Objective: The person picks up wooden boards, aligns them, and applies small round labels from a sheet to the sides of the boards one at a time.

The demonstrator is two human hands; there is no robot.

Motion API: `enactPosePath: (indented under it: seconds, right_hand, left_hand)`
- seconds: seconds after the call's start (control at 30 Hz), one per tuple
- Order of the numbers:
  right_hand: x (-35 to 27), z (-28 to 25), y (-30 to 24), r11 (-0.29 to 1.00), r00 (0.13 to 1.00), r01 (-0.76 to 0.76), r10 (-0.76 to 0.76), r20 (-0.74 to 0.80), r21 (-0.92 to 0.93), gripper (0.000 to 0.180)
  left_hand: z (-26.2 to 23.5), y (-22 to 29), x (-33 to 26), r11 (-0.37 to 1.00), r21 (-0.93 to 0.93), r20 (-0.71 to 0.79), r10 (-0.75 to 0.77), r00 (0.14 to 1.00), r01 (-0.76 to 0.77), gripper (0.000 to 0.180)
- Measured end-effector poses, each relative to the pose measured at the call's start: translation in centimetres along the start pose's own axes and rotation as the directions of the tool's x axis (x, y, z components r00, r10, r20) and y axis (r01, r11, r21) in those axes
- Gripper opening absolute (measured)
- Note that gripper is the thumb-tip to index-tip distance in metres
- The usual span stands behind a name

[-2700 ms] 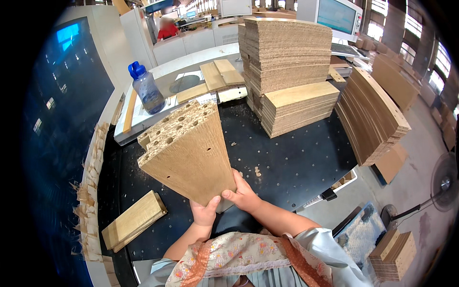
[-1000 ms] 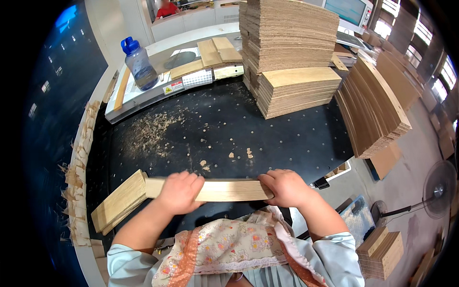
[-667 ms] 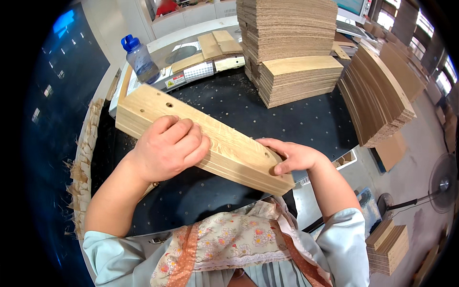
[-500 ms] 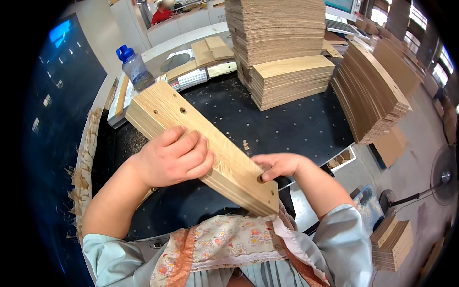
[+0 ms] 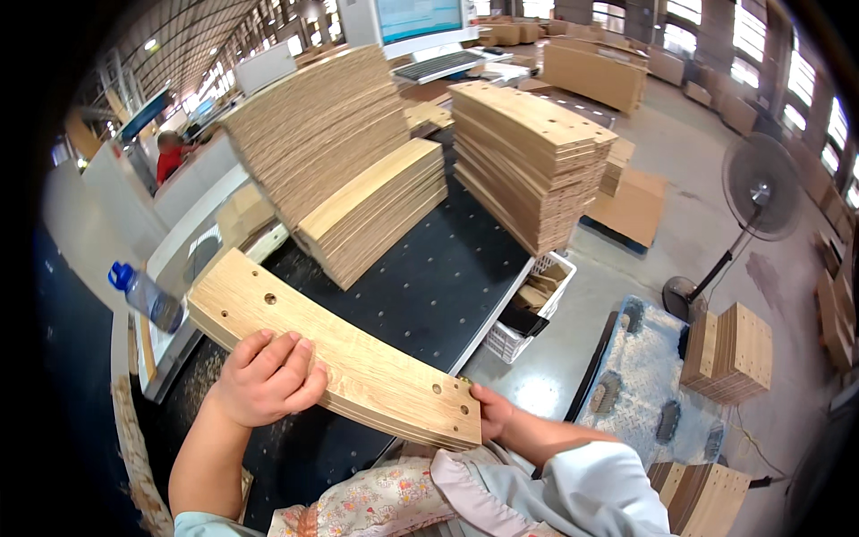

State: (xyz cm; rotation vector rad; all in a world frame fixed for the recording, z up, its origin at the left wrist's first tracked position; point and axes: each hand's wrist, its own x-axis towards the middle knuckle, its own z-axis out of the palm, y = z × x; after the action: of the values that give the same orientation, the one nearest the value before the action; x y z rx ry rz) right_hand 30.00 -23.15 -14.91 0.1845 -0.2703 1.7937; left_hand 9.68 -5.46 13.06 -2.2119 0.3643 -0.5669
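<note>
Head view: both hands hold one thin bundle of curved wooden boards (image 5: 331,358), up in the air over the black desk (image 5: 438,277); the left hand (image 5: 266,380) lies on top near the middle, fingers spread and curled over the near edge; the right hand (image 5: 490,413) grips the right end from below, mostly hidden by the wood; so both hands are clamped on the bundle, well apart from each other. The top board has small round holes near each end; the bundle tilts, left end farther away, right end close to the body.

On the desk behind it stands a low stack of the same curved boards (image 5: 376,210), and beside that a tall stack of brown sheets (image 5: 313,134); another tall board stack (image 5: 528,166) stands to the right. A blue-capped bottle (image 5: 148,300) lies at the left edge; a white basket (image 5: 532,309) hangs just off the desk's right side; a fan (image 5: 756,201) stands on the floor.

I think this is the carrying step, with the bundle lifted and swung to the right; the next move seems to need a steady two-handed hold, keeping the boards lined up so none slips, and a flat spot to set them on.
</note>
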Motion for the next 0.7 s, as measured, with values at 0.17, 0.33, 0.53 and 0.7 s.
enactPosePath:
  seconds: [0.17,0.33,0.53,0.7]
  right_hand:
    - [-5.4,3.1,2.7,0.930,0.894,0.364,-0.334,-0.299,0.049,0.059]
    - [-8.4,7.7,0.1,0.762,0.614,0.519,-0.648,-0.450,-0.387,0.070]
    - [-9.7,14.8,-8.2,0.296,0.316,0.793,-0.947,-0.056,-0.532,0.068]
    - [-10.0,18.9,-16.0,0.014,0.062,0.768,-0.997,0.052,-0.641,0.065]
  left_hand:
    - [3.7,0.1,5.7,0.992,-0.080,-0.194,0.082,0.978,-0.099,0.018]
    - [7.0,0.3,11.7,0.988,-0.142,-0.318,0.012,0.948,-0.060,0.017]
    - [11.0,6.2,17.5,0.768,-0.602,-0.211,-0.418,0.884,0.219,0.056]
    - [14.1,14.6,14.2,0.697,-0.659,0.418,0.026,0.908,0.283,0.078]
